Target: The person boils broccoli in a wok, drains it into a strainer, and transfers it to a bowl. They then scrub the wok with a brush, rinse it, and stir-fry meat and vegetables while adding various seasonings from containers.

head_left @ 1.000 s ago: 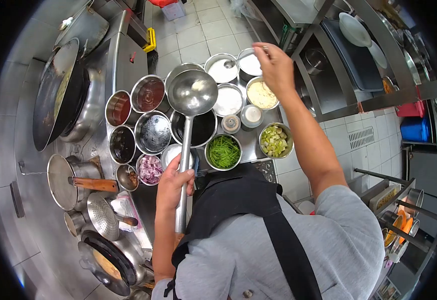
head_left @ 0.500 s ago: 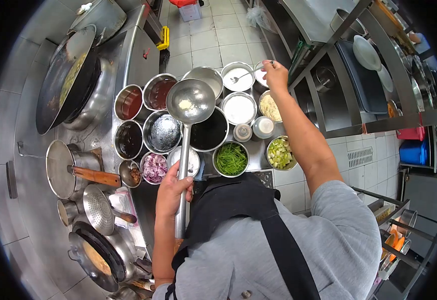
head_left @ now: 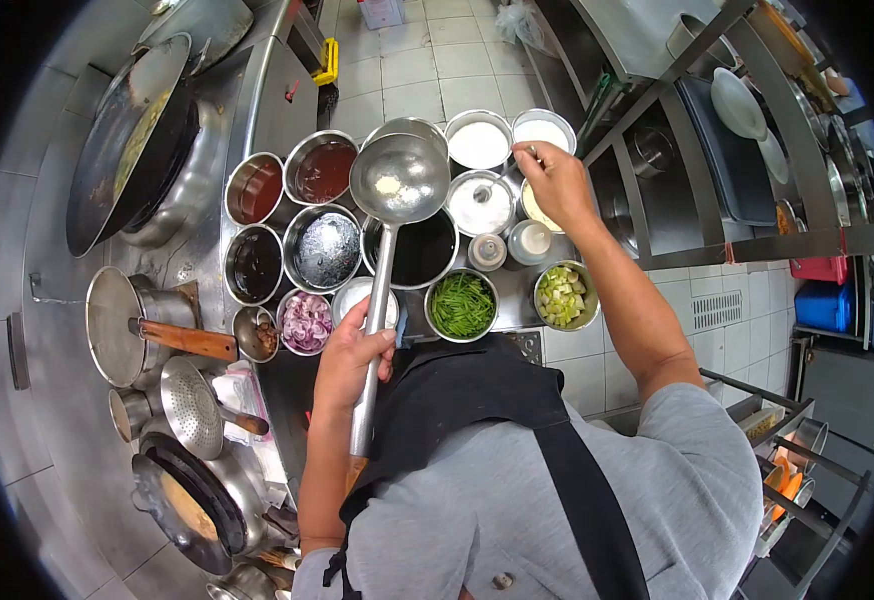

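Note:
My left hand (head_left: 355,362) is wrapped round the metal handle of a large ladle (head_left: 399,180), whose bowl holds a small pale heap. The ladle hangs over the metal pots, partly covering a pot of dark liquid (head_left: 425,252). My right hand (head_left: 554,180) is closed in a pinch on the handle of a small spoon (head_left: 483,194), whose tip is at the white contents of a pot (head_left: 481,212). Behind that hand is a pot of white powder (head_left: 545,130), and below it a partly hidden pot of yellowish contents (head_left: 537,210).
Nearer me are pots of green strips (head_left: 462,305), chopped pale green pieces (head_left: 561,297) and purple onion (head_left: 306,322), plus two squeeze bottles (head_left: 530,242). At left are a wok (head_left: 137,140), a strainer (head_left: 194,408) and a wooden-handled pan (head_left: 117,325). Metal shelving (head_left: 757,245) stands at right.
The small spoon has moved from the back white pot to the nearer one, as my right hand came down. The ladle has shifted slightly right and up.

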`<state>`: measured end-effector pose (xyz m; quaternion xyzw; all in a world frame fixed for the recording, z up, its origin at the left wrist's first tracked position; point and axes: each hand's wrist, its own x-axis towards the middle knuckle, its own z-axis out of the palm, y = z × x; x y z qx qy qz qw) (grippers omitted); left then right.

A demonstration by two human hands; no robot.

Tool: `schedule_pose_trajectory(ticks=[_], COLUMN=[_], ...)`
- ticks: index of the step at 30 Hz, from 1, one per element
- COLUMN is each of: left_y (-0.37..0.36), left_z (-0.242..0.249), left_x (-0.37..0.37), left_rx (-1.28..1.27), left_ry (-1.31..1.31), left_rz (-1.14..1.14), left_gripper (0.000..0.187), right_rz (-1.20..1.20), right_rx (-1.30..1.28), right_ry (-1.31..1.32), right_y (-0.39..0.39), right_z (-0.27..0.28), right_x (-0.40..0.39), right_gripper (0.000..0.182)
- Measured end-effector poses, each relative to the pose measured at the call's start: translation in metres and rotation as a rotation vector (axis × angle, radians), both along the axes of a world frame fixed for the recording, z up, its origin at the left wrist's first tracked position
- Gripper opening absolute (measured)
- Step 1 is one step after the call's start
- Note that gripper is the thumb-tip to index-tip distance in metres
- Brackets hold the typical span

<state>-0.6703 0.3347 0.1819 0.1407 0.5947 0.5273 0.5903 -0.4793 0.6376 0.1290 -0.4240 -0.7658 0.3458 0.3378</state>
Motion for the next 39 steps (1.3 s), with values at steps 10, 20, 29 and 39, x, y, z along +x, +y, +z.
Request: schedule_pose_trajectory(ticks=[10,20,29,39], left_y=[-0.005,0.001,-0.024,-0.038], left_z=[0.007,0.012,0.022,0.012], left_x=[0.002,0.016,0.005,-0.01], left_rx=[-0.039,-0.028,0.051,0.137], left_ry=[0.096,0.043,0.017,-0.02], left_rz=[-0.052,-0.129,-0.101,-0.02], left_gripper=[0.06,0.068,0.066,0.064], right_rz=[-0.212,-0.164,-0.045,0.123], right_rx=[-0.34,0.187,-0.111,-0.209], right_ry=[0.305,-0.388,-0.027,-0.125], right_y=[0.011,0.003,-0.05,-0.086], right_z=[-0.007,-0.013,-0.001,-0.04], right_x=[0.016,0.068,0.098,0.056], right_gripper=[0.023,0.027,0.091,0.074])
